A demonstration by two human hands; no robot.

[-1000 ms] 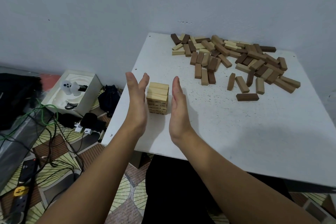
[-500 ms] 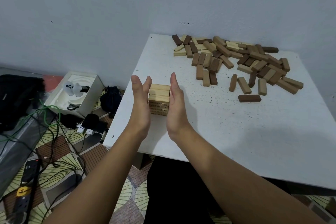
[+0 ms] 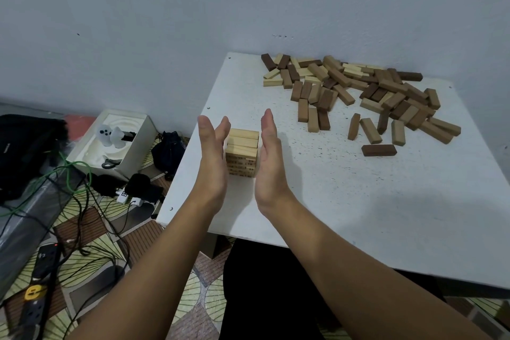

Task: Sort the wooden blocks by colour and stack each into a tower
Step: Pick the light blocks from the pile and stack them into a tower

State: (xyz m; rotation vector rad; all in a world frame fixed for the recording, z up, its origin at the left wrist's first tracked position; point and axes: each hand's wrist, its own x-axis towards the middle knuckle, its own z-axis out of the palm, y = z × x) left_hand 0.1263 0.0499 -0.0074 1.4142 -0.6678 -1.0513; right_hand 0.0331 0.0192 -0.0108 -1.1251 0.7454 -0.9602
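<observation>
Head view shows the person's left hand (image 3: 211,157) and right hand (image 3: 269,157) held upright with straight fingers, palms facing each other, one on either side of a short tower of pale wooden blocks (image 3: 242,152) on the white square bench (image 3: 358,201). Both hands are flat and grip nothing; whether the palms touch the tower's sides or stand just off them cannot be told. The tower sits between the palms, near the bench's left edge, with three pale blocks lying side by side across its top layer.

Beyond the right hand's fingertips and off to its right lies a loose heap of mixed pale, mid-brown and dark brown wooden blocks (image 3: 358,91), spread along the far part of the bench by the grey wall (image 3: 165,22). A single dark brown wooden block (image 3: 379,150) lies flat and apart from the heap, well to the right of the right hand.

To the left of the left hand, down on the patterned floor (image 3: 91,246), stand an open white box (image 3: 110,143) with white moulded items inside, tangled black cables (image 3: 91,229), a green cable (image 3: 63,174) and a black power strip (image 3: 36,292).
</observation>
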